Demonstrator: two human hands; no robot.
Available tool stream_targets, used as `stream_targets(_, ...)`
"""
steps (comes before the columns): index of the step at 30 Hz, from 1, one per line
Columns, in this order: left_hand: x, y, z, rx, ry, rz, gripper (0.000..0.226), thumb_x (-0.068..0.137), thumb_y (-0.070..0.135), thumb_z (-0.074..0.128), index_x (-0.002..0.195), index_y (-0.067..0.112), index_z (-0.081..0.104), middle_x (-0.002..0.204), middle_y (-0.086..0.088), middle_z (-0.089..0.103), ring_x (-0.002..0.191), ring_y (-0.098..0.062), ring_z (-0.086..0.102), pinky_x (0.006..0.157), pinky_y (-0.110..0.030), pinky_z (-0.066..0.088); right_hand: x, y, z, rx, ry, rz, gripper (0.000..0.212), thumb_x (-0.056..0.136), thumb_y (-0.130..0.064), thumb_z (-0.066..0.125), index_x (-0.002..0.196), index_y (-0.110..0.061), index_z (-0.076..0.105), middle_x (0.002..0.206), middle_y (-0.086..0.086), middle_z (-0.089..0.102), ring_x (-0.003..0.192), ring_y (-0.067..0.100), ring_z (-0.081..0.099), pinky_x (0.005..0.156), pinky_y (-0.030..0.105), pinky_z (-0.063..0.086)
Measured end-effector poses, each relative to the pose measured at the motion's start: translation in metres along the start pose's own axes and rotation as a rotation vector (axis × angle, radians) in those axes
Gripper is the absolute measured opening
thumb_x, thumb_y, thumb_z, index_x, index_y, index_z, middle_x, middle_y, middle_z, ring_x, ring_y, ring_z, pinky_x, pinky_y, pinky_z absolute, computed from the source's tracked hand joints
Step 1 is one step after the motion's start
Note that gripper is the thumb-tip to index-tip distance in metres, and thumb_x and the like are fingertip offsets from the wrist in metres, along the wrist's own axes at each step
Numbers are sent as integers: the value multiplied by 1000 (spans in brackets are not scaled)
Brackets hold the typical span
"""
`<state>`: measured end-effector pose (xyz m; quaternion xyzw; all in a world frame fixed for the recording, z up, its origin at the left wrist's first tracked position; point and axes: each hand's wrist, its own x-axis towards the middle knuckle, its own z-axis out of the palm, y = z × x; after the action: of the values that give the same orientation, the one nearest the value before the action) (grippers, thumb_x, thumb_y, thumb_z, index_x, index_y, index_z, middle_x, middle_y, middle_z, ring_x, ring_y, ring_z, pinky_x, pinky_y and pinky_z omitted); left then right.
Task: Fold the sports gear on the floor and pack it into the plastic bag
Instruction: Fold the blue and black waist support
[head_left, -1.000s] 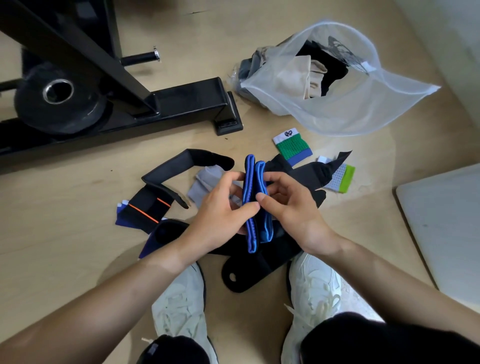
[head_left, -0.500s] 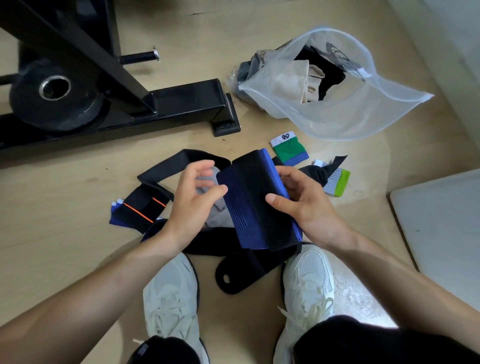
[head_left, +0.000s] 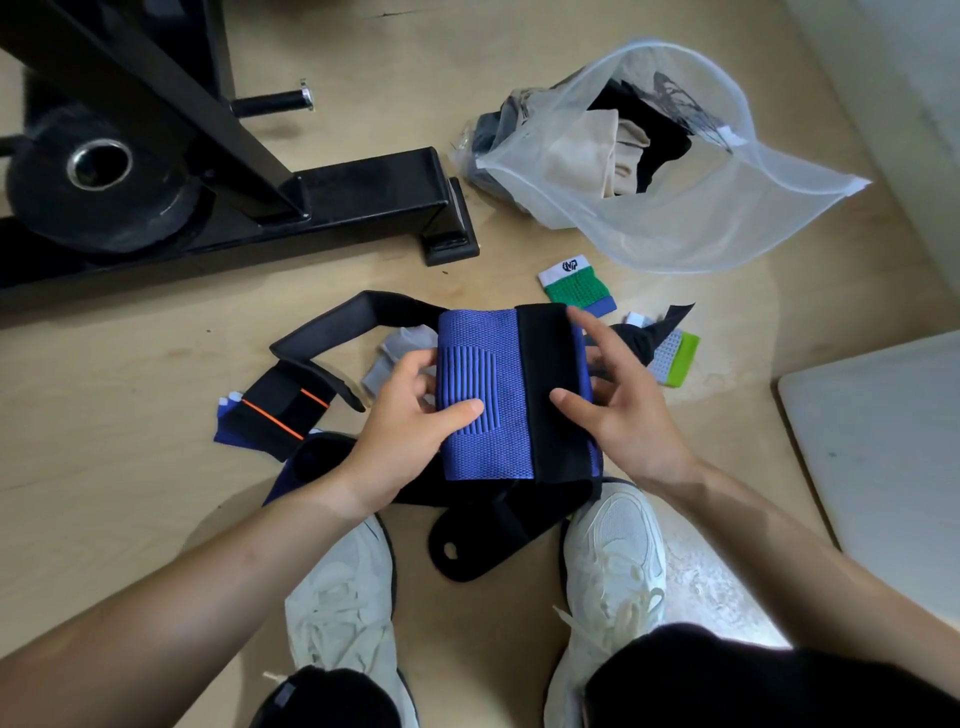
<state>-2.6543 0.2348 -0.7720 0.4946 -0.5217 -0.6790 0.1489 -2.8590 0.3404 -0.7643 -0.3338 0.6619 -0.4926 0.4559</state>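
**Hidden behind the held wrap, or lost past the edges of view**

The blue-and-black wrap (head_left: 514, 395) covers most fingers of the left hand (head_left: 410, 431) and the right hand (head_left: 623, 415), which reach behind it. It also covers part of the grey cloth (head_left: 395, 353) and of the black strap (head_left: 483, 540) on the floor below. The black frame (head_left: 363, 192) runs off the top and left edges, and the white board (head_left: 883, 467) is cut by the right edge. Inside the plastic bag (head_left: 701, 223), beige and dark fabrics show only dimly, perhaps folded clothes. The mark on the green wristband (head_left: 576, 288) is too small to read.
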Motion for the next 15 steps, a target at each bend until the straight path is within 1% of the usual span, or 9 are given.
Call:
stream_targets(2,0,-2,1,107,78,70,55,86,10,79,133,21,52,108,-1,72,94,-17,74,84,-40,62,1,4,2,-241,-7,-75,68,85,-5,73,142,-34,49,115,0,59,103,12,64,91,32,53)
stream_targets(3,0,-3,3,166,108,104,54,85,11,80,130,23,53,104,0,72,89,-15,74,82,-41,62,1,8,3,-380,1,-104,67,82,-11,76,140,-34,52,109,1,56,98,9,60,90,30,50)
stream_targets(4,-1,-3,4,224,132,140,54,84,13,81,128,25,54,100,1,71,82,-14,74,79,-41,62,1,11,6,-481,18,-111,67,80,-14,79,139,-33,54,102,0,52,90,6,56,86,23,45)
stream_targets(6,-4,-1,9,330,168,213,53,81,17,83,124,28,55,93,5,68,71,-11,71,72,-38,61,0,11,14,-555,42,-110,71,78,-16,81,141,-30,53,94,-3,45,79,4,49,78,13,37)
stream_targets(7,-7,1,11,365,174,248,54,79,19,85,124,27,56,91,7,67,68,-9,69,70,-33,60,0,10,18,-569,42,-120,73,77,-16,81,143,-28,51,94,-4,44,78,4,49,76,12,37)
stream_targets(9,-13,6,16,388,146,293,55,78,20,86,124,26,57,90,10,66,72,-6,68,69,-21,56,0,9,23,-594,36,-145,75,78,-18,81,145,-27,49,97,-2,48,78,7,52,77,15,42)
stream_targets(11,-18,8,18,370,75,296,56,79,23,85,127,26,58,97,10,67,80,-7,69,71,-20,56,-2,7,26,-464,14,-127,71,80,-20,79,143,-29,49,103,2,57,79,17,59,77,25,51)
stream_targets(13,-21,8,20,342,1,297,52,82,19,82,129,25,61,108,10,68,89,-9,69,75,-28,60,-5,0,29,-172,-24,-4,61,84,-24,74,140,-32,51,110,0,64,80,26,65,76,36,56)
stream_targets(15,-22,9,21,316,-54,305,41,90,11,73,128,22,64,113,9,71,96,-9,69,81,-33,61,-8,-4,28,16,-46,80,59,85,-27,75,138,-31,52,113,-7,67,90,23,70,81,37,58)
